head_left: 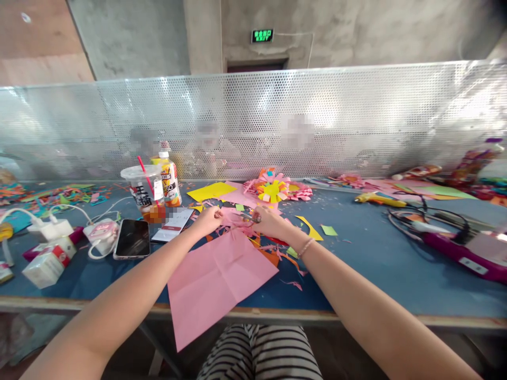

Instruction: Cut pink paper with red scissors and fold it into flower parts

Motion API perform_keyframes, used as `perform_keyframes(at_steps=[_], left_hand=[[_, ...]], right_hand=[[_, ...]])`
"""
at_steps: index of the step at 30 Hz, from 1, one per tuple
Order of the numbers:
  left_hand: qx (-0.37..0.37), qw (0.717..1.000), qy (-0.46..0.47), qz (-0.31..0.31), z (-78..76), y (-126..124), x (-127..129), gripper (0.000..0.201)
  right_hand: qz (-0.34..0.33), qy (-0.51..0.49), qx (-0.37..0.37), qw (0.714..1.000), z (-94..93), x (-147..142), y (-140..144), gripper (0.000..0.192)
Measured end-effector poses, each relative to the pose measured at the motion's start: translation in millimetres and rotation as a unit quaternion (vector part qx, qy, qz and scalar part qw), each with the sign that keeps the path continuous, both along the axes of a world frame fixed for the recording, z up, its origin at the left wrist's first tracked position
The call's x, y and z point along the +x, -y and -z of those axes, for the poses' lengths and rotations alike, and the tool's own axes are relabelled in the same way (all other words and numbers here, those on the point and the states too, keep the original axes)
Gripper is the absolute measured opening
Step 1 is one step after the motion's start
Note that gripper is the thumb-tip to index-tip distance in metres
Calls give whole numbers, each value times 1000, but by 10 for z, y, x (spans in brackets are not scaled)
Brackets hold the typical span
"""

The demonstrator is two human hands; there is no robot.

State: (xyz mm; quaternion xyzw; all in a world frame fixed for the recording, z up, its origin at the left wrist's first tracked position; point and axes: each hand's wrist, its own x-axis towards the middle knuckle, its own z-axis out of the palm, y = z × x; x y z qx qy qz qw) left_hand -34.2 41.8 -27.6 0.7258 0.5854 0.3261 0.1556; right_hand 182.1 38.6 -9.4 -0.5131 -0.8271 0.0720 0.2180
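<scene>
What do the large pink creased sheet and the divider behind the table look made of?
Large pink creased sheet: matte paper, going by its sharp fold lines. Silver perforated divider: apparently sheet metal, shiny with regular punched holes. Left hand and right hand hold fringed pink paper.

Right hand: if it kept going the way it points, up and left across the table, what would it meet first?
Probably the pink paper strip it holds with the left hand; beyond that, the left hand's fingers. Depth is unclear.

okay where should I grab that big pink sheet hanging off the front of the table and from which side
Take the big pink sheet at its near corner, which overhangs the table edge above the lap. Come from below and in front, thumb on top: elsewhere it lies flat on the table, leaving no edge for a grip.
</scene>
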Motion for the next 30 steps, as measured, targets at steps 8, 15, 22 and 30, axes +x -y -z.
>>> perform_keyframes(at_steps=[8,15,22,30], left_hand=[[20,997,-31,73,-3,24,13,12],[41,994,-71,68,-30,20,8,18],[70,989,-130,16,-19,-1,-102,31],[6,992,-124,-3,-13,-7,-130,41]], right_hand=[[65,-105,63,990,-177,156,-34,20],[150,-69,66,984,-223,387,-133,21],[205,-67,55,975,-245,526,-222,28],[152,-3,3,988,-92,425,-213,28]])
